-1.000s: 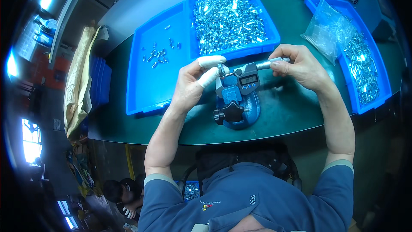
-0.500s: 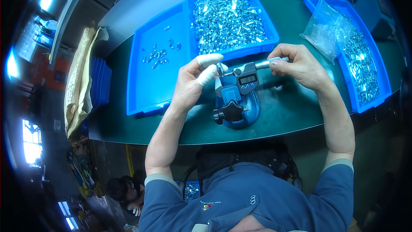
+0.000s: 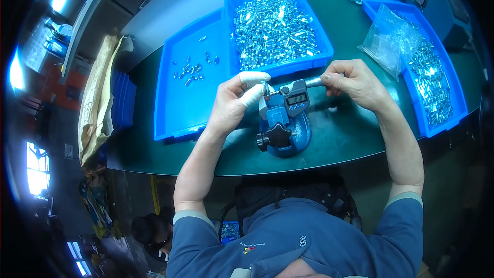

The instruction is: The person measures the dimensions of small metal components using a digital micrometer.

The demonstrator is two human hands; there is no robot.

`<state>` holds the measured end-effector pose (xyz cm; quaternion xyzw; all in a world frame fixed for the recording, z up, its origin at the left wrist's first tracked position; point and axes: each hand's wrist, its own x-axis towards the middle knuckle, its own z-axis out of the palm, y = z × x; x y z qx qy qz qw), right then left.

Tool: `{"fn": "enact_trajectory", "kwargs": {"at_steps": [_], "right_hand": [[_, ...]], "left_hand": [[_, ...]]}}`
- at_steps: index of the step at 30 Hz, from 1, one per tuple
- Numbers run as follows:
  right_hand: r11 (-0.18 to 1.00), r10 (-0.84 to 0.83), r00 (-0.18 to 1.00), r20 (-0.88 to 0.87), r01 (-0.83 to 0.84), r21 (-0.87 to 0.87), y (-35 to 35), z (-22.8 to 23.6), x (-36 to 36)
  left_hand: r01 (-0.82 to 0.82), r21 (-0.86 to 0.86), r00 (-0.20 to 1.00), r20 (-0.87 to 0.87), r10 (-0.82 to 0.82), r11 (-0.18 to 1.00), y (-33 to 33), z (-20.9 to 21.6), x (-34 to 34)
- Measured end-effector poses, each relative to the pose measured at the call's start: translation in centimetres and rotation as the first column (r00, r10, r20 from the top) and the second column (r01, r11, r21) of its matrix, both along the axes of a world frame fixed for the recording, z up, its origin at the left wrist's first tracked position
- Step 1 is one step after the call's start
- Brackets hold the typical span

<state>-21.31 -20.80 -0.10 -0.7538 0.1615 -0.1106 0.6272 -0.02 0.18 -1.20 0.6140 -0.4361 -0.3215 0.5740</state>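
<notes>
Green counter (image 3: 339, 136) is carrying a micrometer (image 3: 296, 95) near its front edge, long axis running left-right between your hands: your left hand (image 3: 228, 102) is pinching a small metal piece (image 3: 266, 89) at the left end; your right hand (image 3: 358, 84) is gripping the handle (image 3: 313, 82).

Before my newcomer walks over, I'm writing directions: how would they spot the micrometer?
On the green table, find the middle blue tray, heaped with metal pieces. Lower in view, between left hand and right hand, sits the micrometer in a blue stand. Unlike tray or stand, it has a digital display.
</notes>
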Motion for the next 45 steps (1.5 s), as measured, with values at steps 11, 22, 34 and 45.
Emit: {"fn": "enact_trajectory", "kwargs": {"at_steps": [11,22,34,45], "right_hand": [[0.998,-0.021,1.0,-0.008,0.021,0.056,0.0,0.1,-0.1],[1.0,-0.004,1.0,-0.003,0.004,-0.003,-0.1,0.1,-0.1],[1.0,0.014,1.0,-0.017,-0.015,-0.011,-0.1,0.3,-0.2],[0.998,0.005,0.999,-0.041,-0.008,-0.061,0.0,0.6,-0.4]], "left_hand": [[-0.143,-0.04,0.979,0.14,0.147,0.989,0.7,1.8,2.5],[-0.345,-0.223,0.258,0.911,0.321,0.912,-1.7,2.5,8.1],[-0.391,0.123,-0.099,0.98,-0.175,0.912,-8.6,-0.1,9.9],[-0.253,-0.07,0.697,0.679,0.232,0.965,-3.6,1.6,3.4]]}}
